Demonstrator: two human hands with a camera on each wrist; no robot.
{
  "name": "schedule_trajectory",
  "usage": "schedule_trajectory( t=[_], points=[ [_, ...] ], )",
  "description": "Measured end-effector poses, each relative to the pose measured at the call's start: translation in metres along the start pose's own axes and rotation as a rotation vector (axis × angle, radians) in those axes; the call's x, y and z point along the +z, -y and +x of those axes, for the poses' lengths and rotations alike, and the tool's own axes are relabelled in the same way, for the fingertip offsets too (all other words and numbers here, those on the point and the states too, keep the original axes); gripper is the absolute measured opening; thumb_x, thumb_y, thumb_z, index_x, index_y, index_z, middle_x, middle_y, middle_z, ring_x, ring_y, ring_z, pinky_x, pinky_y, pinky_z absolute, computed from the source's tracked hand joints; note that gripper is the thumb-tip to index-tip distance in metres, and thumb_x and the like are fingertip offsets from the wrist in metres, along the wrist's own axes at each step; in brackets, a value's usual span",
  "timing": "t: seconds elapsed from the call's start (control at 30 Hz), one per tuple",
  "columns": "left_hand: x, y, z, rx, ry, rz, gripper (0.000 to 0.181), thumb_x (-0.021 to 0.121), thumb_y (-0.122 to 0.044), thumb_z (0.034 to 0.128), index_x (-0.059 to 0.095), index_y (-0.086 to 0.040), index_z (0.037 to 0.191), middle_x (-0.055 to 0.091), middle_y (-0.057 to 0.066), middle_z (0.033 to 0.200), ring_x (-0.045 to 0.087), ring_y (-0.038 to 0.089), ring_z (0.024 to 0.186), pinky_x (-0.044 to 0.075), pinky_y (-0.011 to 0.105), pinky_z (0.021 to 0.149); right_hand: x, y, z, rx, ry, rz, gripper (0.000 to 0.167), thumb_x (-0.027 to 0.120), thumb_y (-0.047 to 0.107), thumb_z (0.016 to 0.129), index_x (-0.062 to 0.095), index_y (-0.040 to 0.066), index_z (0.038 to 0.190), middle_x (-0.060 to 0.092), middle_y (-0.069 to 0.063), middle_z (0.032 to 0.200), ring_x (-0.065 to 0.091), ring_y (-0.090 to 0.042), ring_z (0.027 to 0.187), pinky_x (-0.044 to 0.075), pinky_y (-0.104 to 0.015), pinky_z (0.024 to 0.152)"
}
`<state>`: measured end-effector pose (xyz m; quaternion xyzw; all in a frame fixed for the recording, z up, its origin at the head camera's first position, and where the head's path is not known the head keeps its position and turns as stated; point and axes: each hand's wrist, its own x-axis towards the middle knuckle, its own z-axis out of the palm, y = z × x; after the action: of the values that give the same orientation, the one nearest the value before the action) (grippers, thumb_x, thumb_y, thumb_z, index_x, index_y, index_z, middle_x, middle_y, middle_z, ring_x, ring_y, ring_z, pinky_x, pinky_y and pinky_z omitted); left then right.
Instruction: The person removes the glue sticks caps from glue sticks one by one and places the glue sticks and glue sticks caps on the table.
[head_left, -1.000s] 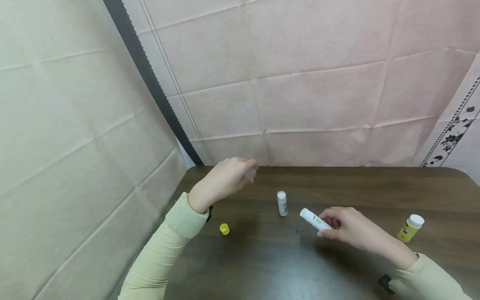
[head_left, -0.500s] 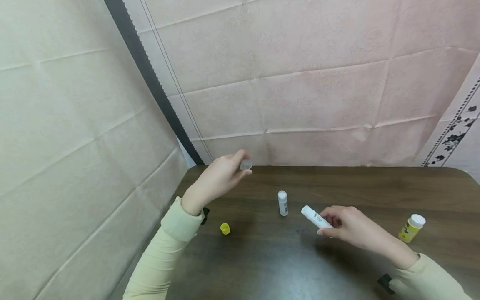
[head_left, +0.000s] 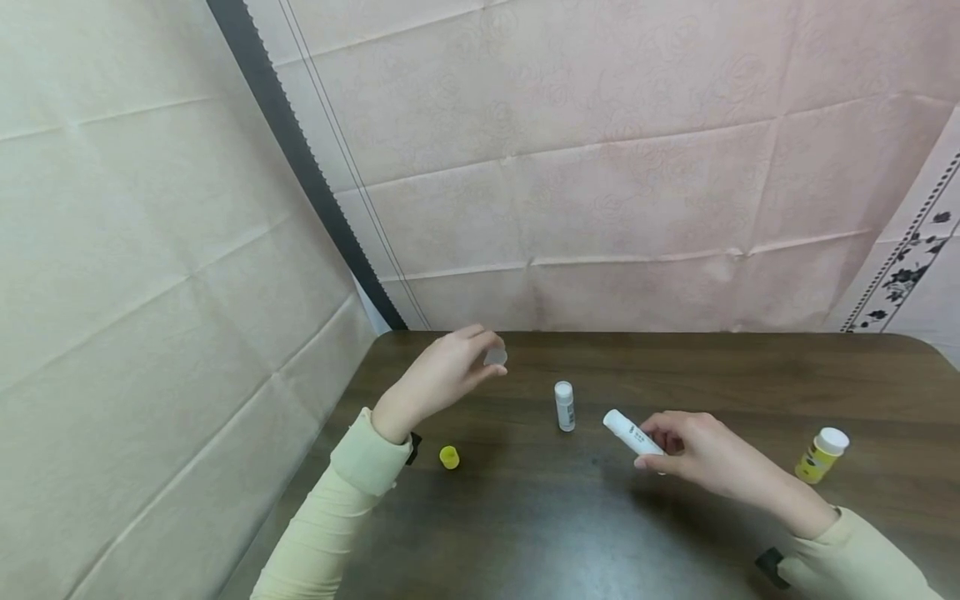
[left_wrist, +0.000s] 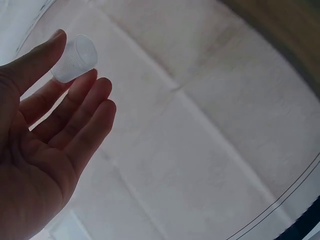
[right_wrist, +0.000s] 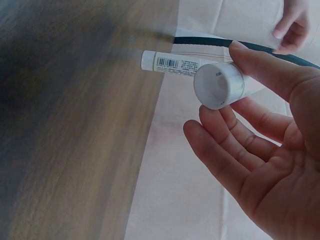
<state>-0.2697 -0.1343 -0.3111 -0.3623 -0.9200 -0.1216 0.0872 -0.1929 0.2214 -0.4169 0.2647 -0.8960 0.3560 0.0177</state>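
The left hand pinches a small translucent ribbed cap between thumb and fingers, above the far left part of the table. In the right hand a white tube is held tilted by thumb and fingertips; its near end faces the right wrist view. Between the hands a second white tube with a printed label stands upright on the table; the right wrist view shows its barcode. A small yellow cap lies below the left hand.
A yellow bottle with a white lid stands right of the right hand on the brown wooden table. Cloth-like sheets hang behind the table and along its left side.
Over the last second the left hand has shifted slightly left, rising and then lowering again with the clear cap. The right hand and its tube have barely moved.
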Motion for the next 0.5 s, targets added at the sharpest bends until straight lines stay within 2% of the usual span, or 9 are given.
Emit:
schedule_trajectory(
  t=[0.2, 0.5],
  points=[
    [0.036, 0.010, -0.007, -0.047, 0.063, -0.052, 0.030, 0.082, -0.019, 0.0974, 0.072, -0.003, 0.121, 0.074, 0.008, 0.114, 0.073, 0.021, 0.099, 0.061, 0.037, 0.088, -0.001, 0.000, 0.000, 0.003, -0.001, -0.001, 0.026, 0.089, 0.028, 0.089, 0.075, 0.014, 0.105, 0.060, 0.015, 0.080, 0.052, 0.001, 0.072, 0.046, -0.023, 0.061],
    [0.084, 0.026, -0.020, -0.123, 0.178, -0.141, 0.023, 0.082, -0.013, 0.0963, 0.072, -0.007, 0.116, 0.075, 0.004, 0.104, 0.068, 0.013, 0.085, 0.061, 0.034, 0.080, -0.006, 0.000, -0.002, 0.018, 0.001, -0.015, 0.026, 0.088, 0.029, 0.090, 0.075, 0.014, 0.106, 0.060, 0.016, 0.079, 0.053, 0.001, 0.071, 0.047, -0.023, 0.061]
  ],
)
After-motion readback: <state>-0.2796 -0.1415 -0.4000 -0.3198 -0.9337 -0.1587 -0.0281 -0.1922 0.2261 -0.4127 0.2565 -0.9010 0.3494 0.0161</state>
